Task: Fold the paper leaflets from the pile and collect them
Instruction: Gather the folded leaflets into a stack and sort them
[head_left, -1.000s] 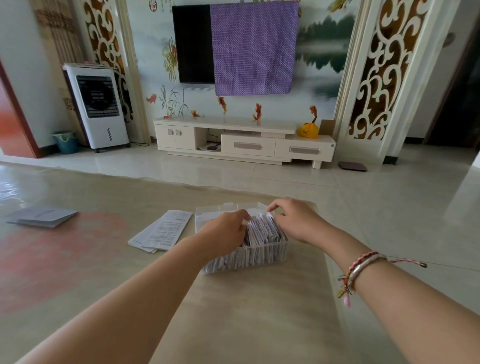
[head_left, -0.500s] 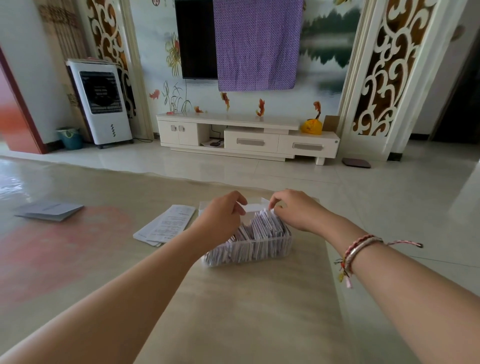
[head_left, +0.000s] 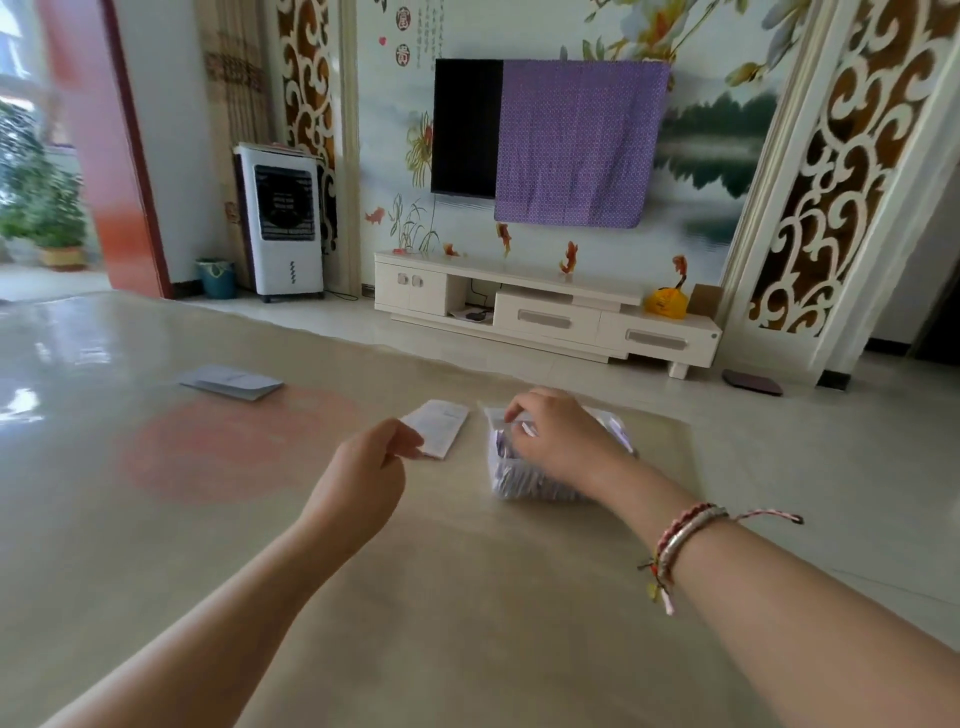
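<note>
— Where are your hands?

— Your left hand hovers with fingers loosely curled, holding nothing, just short of the pile of flat leaflets on the table. Your right hand rests on the folded leaflets packed in the clear box, fingertips curled among them.

— How will a sheet handle?

— Probably light, limp and slippery; pinch a near corner, peel one off. Another stack lies farther left.

left hand off box, now reaching leaflet pile
</note>
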